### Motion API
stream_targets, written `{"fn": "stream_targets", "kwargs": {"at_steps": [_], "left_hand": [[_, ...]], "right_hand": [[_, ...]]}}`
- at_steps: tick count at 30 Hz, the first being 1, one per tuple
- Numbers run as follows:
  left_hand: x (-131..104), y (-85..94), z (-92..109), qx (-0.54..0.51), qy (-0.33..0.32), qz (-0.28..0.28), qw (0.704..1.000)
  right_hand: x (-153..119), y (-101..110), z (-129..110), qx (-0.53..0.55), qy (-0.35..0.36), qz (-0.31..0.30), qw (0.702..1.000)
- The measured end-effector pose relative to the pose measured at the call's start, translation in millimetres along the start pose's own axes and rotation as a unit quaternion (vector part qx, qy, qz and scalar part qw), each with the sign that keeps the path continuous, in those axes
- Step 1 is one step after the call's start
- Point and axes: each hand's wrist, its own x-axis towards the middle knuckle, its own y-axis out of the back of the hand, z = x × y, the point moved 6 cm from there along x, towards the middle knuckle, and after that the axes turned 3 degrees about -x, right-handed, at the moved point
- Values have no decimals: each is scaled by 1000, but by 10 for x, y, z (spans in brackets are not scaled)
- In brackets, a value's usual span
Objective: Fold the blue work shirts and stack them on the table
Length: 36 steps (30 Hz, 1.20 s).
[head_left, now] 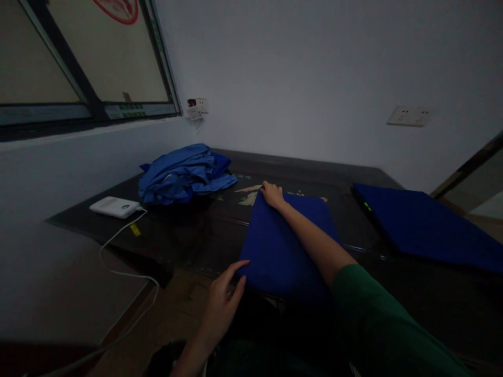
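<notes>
A folded piece of blue cloth point(281, 256) lies flat at the near edge of the dark table, partly under my right forearm. My right hand point(272, 195) reaches across it and is closed on its far left corner, fingers bent over the edge. At the near left corner, my left hand point(226, 293) has its index fingertip on top of the cloth and its thumb just below the edge, closing on that corner. The other fingers of my left hand are mostly hidden.
A crumpled heap of lighter blue garments point(181, 173) sits at the back left. Nearby is a white device point(115, 207) with a white cable point(113, 271) hanging over the table's edge. Another folded blue cloth point(428, 222) lies on the dark table point(204, 230) at right.
</notes>
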Motion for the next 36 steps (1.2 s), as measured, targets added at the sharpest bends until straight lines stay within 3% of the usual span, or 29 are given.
{"fn": "stream_targets", "kwargs": {"at_steps": [6, 10, 13, 16, 20, 23, 26, 30, 33, 36], "left_hand": [[-15, 84, 60, 87, -45, 31, 995], [272, 317, 333, 154, -106, 96, 978], [832, 351, 631, 132, -159, 75, 976], [1636, 164, 784, 82, -187, 12, 979], [2664, -267, 527, 158, -120, -47, 979], [3093, -540, 245, 177, -89, -92, 976], [3271, -683, 51, 179, -89, -139, 970], [3332, -682, -63, 184, -97, -172, 963], [3329, -623, -89, 187, -97, -183, 960], [3330, -581, -90, 209, -116, -196, 951]], "right_hand": [[-136, -76, -124, 3, 33, 15, 999], [-163, 179, -6, 27, 36, 69, 997], [-164, 484, 393, 88, 14, 105, 990], [-226, 676, 1002, 131, -28, 68, 989], [-443, 715, 1706, 147, -54, -3, 988], [-607, 635, 1943, 220, -35, -32, 974], [-681, 553, 2003, 317, -16, -36, 948], [-691, 474, 2037, 397, -13, -51, 916], [-703, 434, 2065, 394, 2, -74, 916], [-727, 417, 2076, 341, 24, -81, 936]]}}
